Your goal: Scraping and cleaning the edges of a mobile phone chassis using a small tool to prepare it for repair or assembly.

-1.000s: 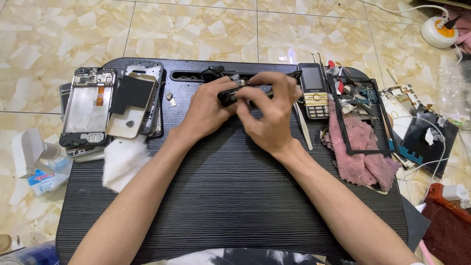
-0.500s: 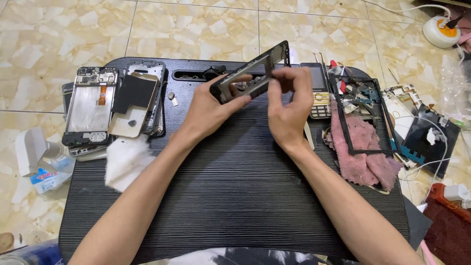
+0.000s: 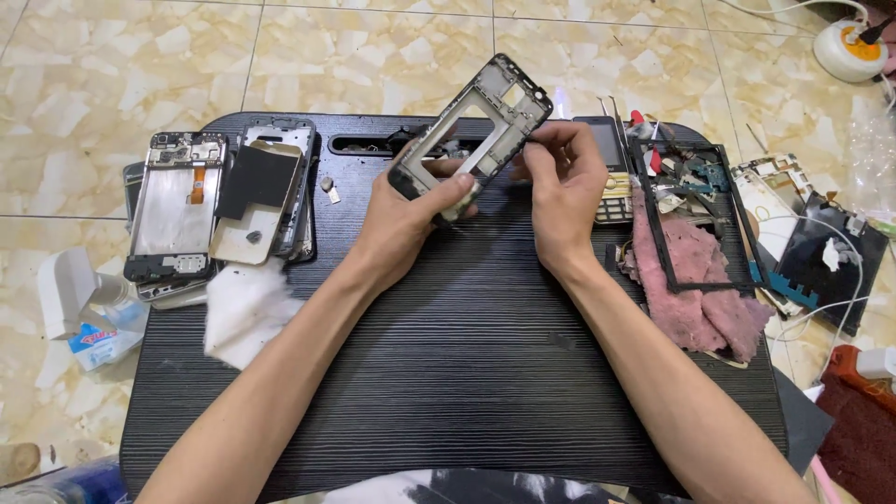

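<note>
Now the phone frame (image 3: 471, 126) was up off the black ribbed tray (image 3: 467, 373) and tilted on end, where a second earlier it lay low and flat between both hands near the tray's far edge. Left hand (image 3: 411, 219) clamped the frame's lower end, thumb across the front. Right hand (image 3: 565, 182) pinched its upper right edge with the fingertips (image 3: 534, 154), palm off the part. The frame was bare: open window, no board or screen in it, floor tiles visible through. So the work looked to have moved from pressing on the tray to inspecting or working the rim in the air. Stripped phone bodies (image 3: 219, 201) sat at the left, a keypad phone (image 3: 609, 168) just behind the right hand, a pink rag (image 3: 695, 289) with a loose bezel (image 3: 695, 215) at right.
</note>
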